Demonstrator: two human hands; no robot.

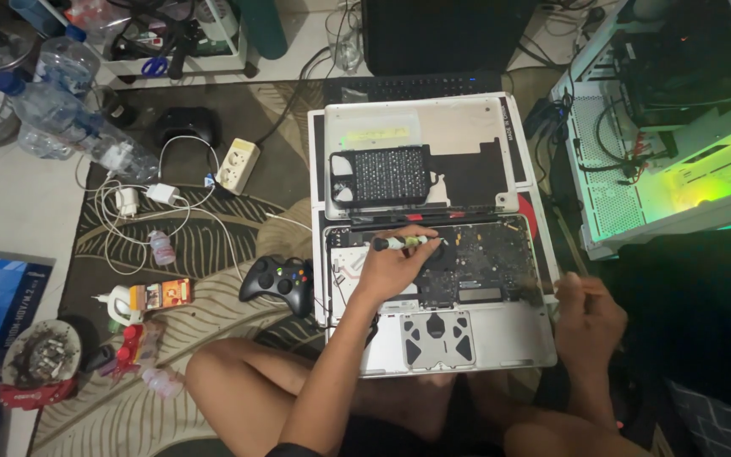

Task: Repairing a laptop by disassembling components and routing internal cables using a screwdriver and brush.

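Now left hand (pixel 392 269) gripping screwdriver (pixel 401 243) — over laptop (pixel 501 334)

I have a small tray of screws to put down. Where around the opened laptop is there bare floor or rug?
Bare rug lies between the game controller and the power strip, crossed by one white cable. Pale floor left of the rug is open. Right of the laptop, the lit computer case crowds in.
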